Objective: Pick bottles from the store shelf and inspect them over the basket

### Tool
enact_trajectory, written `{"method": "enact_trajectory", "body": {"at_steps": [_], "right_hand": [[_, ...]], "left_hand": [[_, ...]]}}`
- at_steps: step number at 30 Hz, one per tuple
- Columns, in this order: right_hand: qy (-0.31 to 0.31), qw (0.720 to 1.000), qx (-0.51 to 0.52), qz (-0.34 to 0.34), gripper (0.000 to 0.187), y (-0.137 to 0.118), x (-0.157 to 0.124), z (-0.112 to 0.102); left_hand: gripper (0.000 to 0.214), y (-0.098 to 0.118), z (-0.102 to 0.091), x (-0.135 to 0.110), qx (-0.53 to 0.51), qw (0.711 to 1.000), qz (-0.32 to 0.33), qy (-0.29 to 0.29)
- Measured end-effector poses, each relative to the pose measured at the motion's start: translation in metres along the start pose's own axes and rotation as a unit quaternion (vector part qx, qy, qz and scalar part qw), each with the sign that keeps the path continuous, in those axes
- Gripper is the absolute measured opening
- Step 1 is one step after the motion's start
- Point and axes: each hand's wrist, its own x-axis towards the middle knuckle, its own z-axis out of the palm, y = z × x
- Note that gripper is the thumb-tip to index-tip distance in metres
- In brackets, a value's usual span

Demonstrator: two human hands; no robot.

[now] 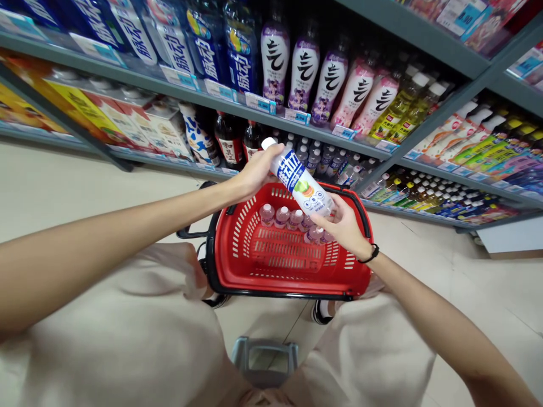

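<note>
The bottle [299, 181] is held tilted, its capped end gripped by the curled left hand [254, 172], its base by the part-curled right hand [347, 229]. Below both, a basket [284, 282] and floor [428, 254] are seen; beyond, shelves [416, 34] are stocked with drinks [305, 73].

Wearing loose beige shorts [139, 333], plus a thin black band [375, 254] on right wrist. Shoes [319, 315] are black-and-white; right sock [324, 308] is white.
</note>
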Motion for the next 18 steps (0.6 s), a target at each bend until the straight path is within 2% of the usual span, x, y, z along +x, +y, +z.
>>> {"method": "enact_trajectory", "body": {"at_steps": [4,9,14,18], "right_hand": [[0.011,0.997,-0.078,-0.022,0.077,0.006,-0.003,-0.004],[0.026,0.995,-0.092,-0.021,0.081,0.003,-0.006,-0.003],[0.027,0.999,0.031,0.023,0.071,-0.007,-0.001,0.003],[-0.058,0.979,0.152,0.122,0.065,-0.018,0.003,0.002]], "left_hand": [[0.045,-0.002,-0.002,0.0,0.022,1.0,0.008,-0.014],[0.05,0.0,-0.002,-0.003,0.023,1.0,0.018,-0.011],[0.045,0.003,0.001,-0.007,0.001,1.0,0.012,0.014],[0.047,0.002,0.0,-0.009,-0.015,1.0,0.007,0.024]]}}
